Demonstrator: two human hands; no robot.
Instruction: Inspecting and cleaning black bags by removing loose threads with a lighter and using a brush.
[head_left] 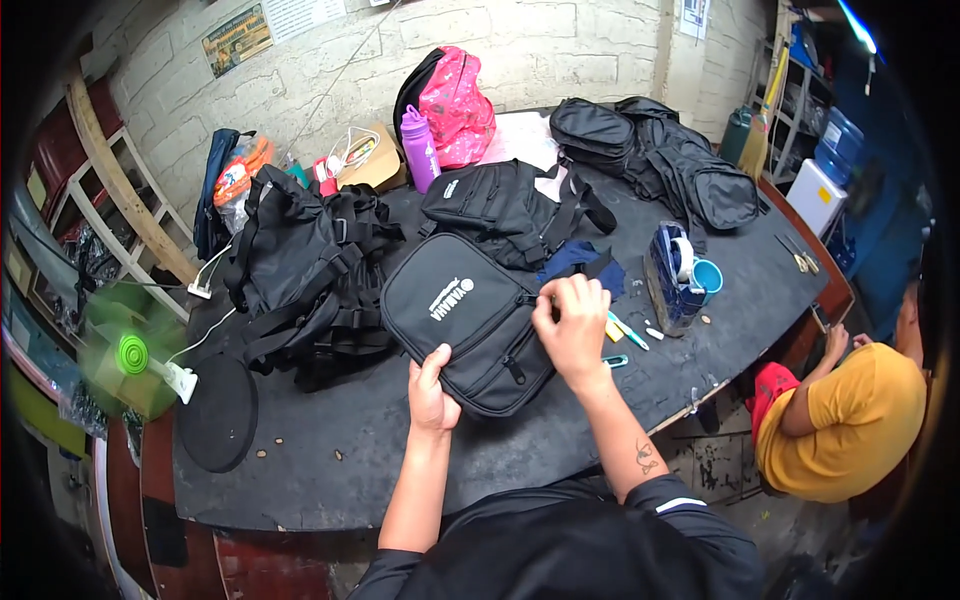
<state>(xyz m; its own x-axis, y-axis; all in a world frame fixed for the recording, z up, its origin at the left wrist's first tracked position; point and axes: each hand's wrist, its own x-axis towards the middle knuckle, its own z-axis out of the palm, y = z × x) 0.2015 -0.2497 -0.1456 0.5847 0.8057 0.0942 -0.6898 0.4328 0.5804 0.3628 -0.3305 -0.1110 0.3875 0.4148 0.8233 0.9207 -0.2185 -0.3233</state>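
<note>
A small black pouch bag (455,300) with white print on its front is tilted over the table in front of me. My left hand (432,395) grips its lower left edge, thumb on the front. At the bag's right side my right hand (575,325) is closed in a pinch at the end of a zipper, on its pull; the fingertips partly hide it. A second zipper pull (514,370) hangs on the lower front pocket. Just behind lies a black backpack (495,210), with dark blue cloth (590,268) beside it.
Black bags with straps (310,270) are piled left, more black backpacks (660,155) at back right. A purple bottle (418,150) stands by a pink bag (460,110). A tape dispenser (675,280) and cutter (615,361) lie right. A green fan (132,352) is left; a person in yellow (845,420) sits right.
</note>
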